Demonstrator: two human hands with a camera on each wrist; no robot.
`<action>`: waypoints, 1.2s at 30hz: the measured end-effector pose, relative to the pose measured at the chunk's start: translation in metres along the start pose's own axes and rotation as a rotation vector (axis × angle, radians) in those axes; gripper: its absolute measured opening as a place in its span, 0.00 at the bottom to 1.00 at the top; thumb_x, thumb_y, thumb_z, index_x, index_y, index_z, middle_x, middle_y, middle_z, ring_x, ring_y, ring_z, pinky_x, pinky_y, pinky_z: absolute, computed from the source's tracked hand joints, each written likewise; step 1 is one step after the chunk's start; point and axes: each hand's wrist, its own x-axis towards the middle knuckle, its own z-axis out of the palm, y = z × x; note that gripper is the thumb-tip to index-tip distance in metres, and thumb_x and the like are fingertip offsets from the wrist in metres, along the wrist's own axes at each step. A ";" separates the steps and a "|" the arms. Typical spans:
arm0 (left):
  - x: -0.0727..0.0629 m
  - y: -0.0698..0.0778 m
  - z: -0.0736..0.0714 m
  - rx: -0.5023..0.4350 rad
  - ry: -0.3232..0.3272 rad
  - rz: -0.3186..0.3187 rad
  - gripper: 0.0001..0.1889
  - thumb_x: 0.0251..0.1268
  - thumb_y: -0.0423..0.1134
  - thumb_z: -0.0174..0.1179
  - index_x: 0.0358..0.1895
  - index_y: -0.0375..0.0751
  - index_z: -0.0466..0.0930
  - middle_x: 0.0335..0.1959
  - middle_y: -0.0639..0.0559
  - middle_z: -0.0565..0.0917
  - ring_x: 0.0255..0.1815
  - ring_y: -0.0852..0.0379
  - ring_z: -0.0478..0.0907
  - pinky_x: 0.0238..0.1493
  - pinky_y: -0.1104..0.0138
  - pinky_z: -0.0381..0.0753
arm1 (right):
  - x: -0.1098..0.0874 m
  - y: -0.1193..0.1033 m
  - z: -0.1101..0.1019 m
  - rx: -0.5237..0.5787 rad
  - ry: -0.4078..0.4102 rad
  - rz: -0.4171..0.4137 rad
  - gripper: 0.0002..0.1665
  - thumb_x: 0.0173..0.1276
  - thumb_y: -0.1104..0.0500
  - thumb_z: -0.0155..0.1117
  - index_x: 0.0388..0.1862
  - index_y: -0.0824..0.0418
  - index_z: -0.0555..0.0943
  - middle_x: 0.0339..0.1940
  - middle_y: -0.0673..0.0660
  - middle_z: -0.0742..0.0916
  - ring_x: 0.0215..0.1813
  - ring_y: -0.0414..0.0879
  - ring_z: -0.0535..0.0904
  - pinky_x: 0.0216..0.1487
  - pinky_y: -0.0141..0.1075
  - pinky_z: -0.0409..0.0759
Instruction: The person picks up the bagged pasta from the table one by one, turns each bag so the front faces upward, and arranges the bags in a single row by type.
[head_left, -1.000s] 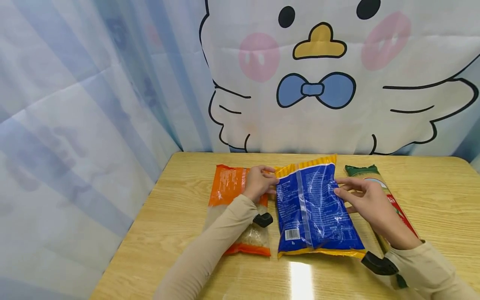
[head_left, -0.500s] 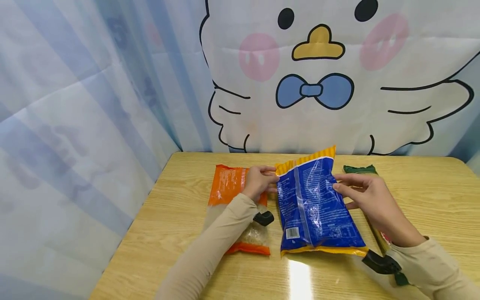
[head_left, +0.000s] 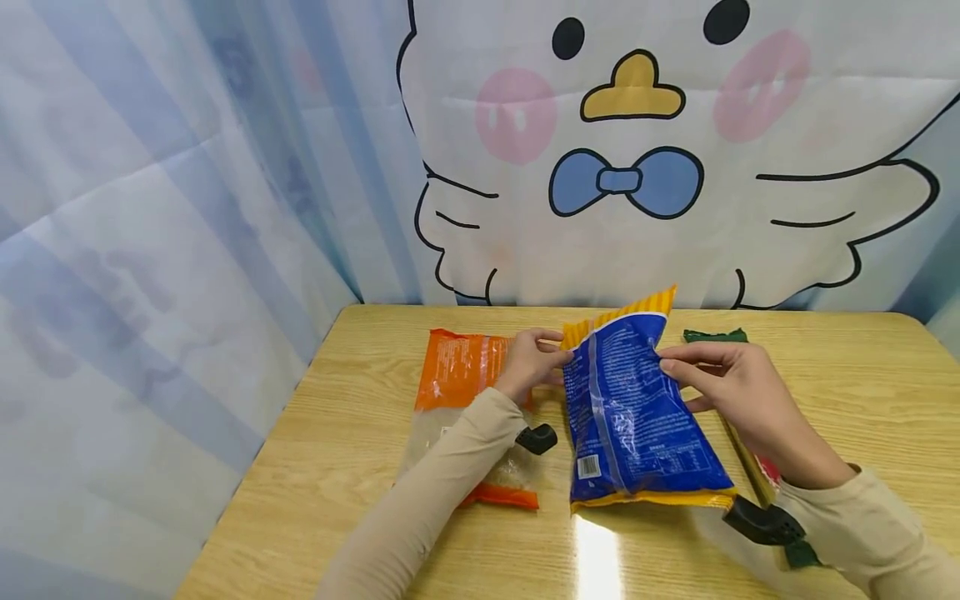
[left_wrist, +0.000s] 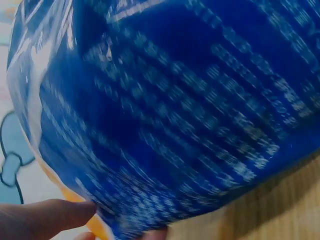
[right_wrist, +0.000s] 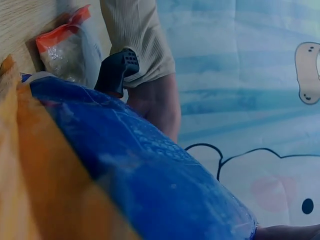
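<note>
Table point(head_left: 315, 475): orange bag point(head_left: 457, 375) partly hidden, left hand point(head_left: 529, 365) and right hand point(head_left: 746, 398) pinching blue bag point(head_left: 641, 417).

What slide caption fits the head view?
Left hand and right hand hold a glossy, yellow-ended, blue rectangular plastic bag.

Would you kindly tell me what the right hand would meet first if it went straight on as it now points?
The blue bag, whose edge the right hand holds; past that, seemingly the left hand, though depth is unclear.

Long beige sleeves point(head_left: 427, 493), finely ribbed, with a black angular device point(head_left: 759, 521) at each wrist.
</note>
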 end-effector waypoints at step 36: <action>-0.050 0.084 0.054 0.914 0.110 0.446 0.03 0.69 0.47 0.62 0.37 0.56 0.83 0.18 0.64 0.77 0.12 0.66 0.67 0.12 0.75 0.64 | 0.002 -0.027 0.002 -0.138 -0.162 0.047 0.21 0.75 0.54 0.61 0.58 0.68 0.81 0.56 0.66 0.84 0.43 0.32 0.82 0.35 0.40 0.88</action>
